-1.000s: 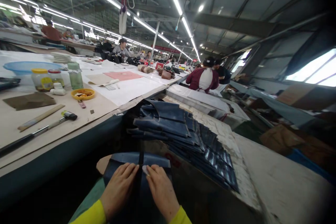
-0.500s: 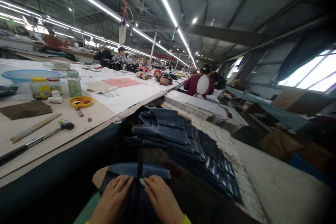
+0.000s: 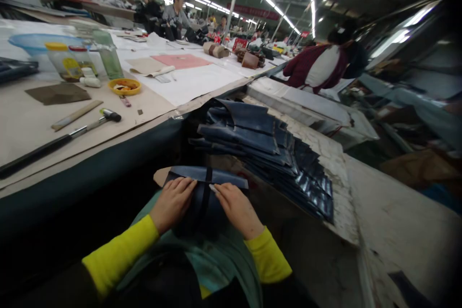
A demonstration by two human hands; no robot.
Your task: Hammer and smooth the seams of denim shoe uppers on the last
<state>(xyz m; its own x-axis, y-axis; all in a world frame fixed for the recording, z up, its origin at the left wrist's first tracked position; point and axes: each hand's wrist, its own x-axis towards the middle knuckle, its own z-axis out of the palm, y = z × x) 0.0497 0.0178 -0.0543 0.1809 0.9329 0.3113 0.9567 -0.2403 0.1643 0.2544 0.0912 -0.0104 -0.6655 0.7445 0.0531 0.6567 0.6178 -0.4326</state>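
Observation:
A dark blue leather piece (image 3: 225, 177) with a black strip down its middle lies on the lap, over a tan board (image 3: 161, 176). My left hand (image 3: 175, 202) rests on it left of the strip, fingers together and pressing on the leather. Right of the strip, my right hand (image 3: 236, 207) pinches a small white item (image 3: 213, 187) against the same piece. Several similar blue leather pieces (image 3: 249, 127) are stacked just beyond, fanned to the right.
On the left table (image 3: 151, 106) are a hammer (image 3: 86, 130), a wooden stick (image 3: 77, 114), a yellow dish (image 3: 124, 87), jars and a green bottle (image 3: 109, 55). A person in maroon (image 3: 317, 65) sits ahead at the right.
The view has tilted down and turned, so the hands, stack and table sit higher in it. Both yellow sleeves now show. The hands keep nearly the same place on the leather.

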